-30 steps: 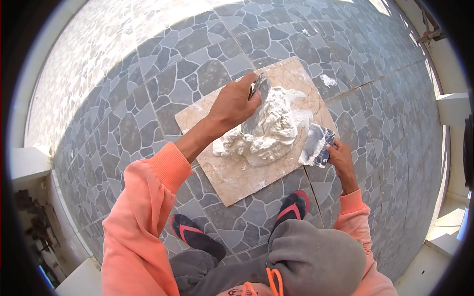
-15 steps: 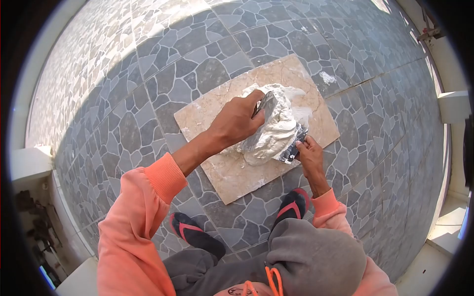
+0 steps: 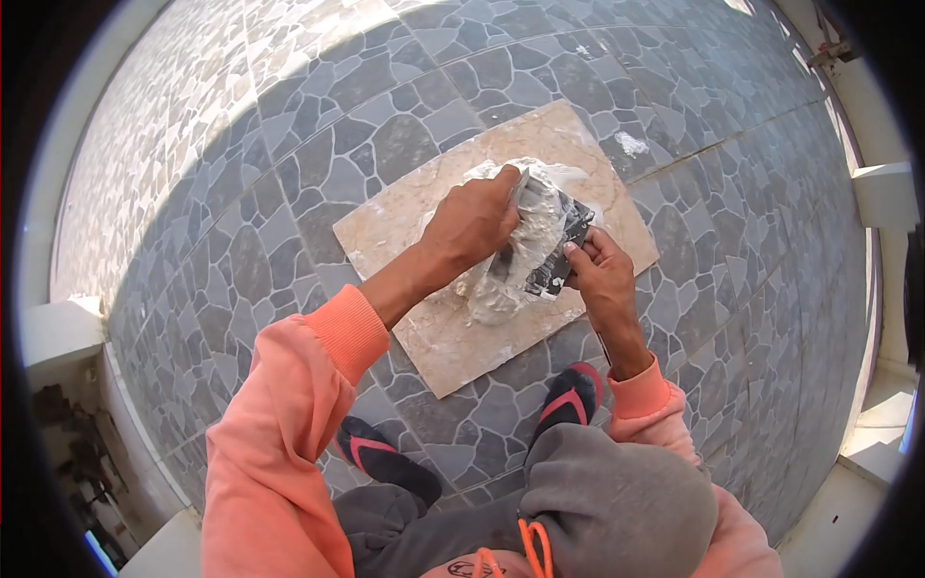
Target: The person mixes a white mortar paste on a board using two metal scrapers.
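A heap of wet white putty (image 3: 493, 301) lies on a beige marbled tile (image 3: 448, 354). My left hand (image 3: 470, 223) is closed around a grey putty knife (image 3: 521, 186) at the heap's upper left side; most of that tool is hidden by the fingers and putty. My right hand (image 3: 605, 273) pinches the right edge of a flat black scraper (image 3: 576, 223) between thumb and fingers. White smears cover part of the scraper's face, and it touches the heap from the right.
Grey stone-patterned floor tiles (image 3: 251, 241) surround the beige tile. A white splat (image 3: 631, 144) sticks to the floor at the upper right. My feet, in black and red flip-flops (image 3: 570, 403), stand close to the tile's near edge. Low pale walls (image 3: 63, 329) run along both sides.
My right hand has moved up, bringing the black scraper higher and more into view against the putty. My left hand has shifted slightly, still holding its tool. The heap's shape has changed.
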`<state>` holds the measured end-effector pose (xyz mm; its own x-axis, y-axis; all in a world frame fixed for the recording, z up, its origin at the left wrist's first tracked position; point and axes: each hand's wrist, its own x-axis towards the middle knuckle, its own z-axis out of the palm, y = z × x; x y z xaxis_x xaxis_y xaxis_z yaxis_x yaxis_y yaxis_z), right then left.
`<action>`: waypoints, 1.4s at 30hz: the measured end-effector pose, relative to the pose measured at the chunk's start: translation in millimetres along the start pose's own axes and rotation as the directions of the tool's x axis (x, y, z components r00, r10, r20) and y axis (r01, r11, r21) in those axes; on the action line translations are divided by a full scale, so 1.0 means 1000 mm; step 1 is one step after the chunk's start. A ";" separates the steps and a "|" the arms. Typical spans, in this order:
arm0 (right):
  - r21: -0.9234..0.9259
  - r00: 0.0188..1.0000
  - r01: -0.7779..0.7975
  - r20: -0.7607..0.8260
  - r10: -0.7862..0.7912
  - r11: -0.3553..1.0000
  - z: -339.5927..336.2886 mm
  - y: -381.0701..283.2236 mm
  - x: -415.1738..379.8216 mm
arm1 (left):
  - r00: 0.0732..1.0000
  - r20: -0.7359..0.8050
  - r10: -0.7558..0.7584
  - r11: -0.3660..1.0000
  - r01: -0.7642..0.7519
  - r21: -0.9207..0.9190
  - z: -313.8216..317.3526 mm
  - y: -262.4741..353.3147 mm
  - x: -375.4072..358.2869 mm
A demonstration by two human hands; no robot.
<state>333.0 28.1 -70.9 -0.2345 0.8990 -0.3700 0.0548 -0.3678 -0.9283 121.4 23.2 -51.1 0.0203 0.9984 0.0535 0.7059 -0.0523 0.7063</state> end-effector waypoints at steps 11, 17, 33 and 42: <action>-0.050 0.953 -0.239 -0.204 0.225 0.970 -0.088 0.097 -0.057 | 0.999 -0.028 -0.028 1.000 0.028 0.002 -0.024 -0.016 -0.002; 0.107 0.882 -0.446 -0.117 0.457 0.888 -0.030 0.121 -0.079 | 1.000 -0.003 -0.010 0.999 0.010 -0.050 -0.032 -0.006 0.001; 0.407 0.934 -0.355 0.108 0.342 0.842 0.038 0.069 -0.031 | 0.973 0.215 0.082 0.997 -0.079 -0.020 -0.048 0.002 -0.015; 0.225 0.972 -0.205 0.165 0.170 0.953 0.051 0.022 -0.021 | 0.970 0.243 -0.005 0.994 -0.023 0.111 -0.024 -0.011 -0.024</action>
<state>289.9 -11.1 -81.5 -0.3792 0.7715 -0.5109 -0.1181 -0.5879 -0.8003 96.0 -0.3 -42.8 0.1884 0.9743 -0.1237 0.7797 -0.0718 0.6220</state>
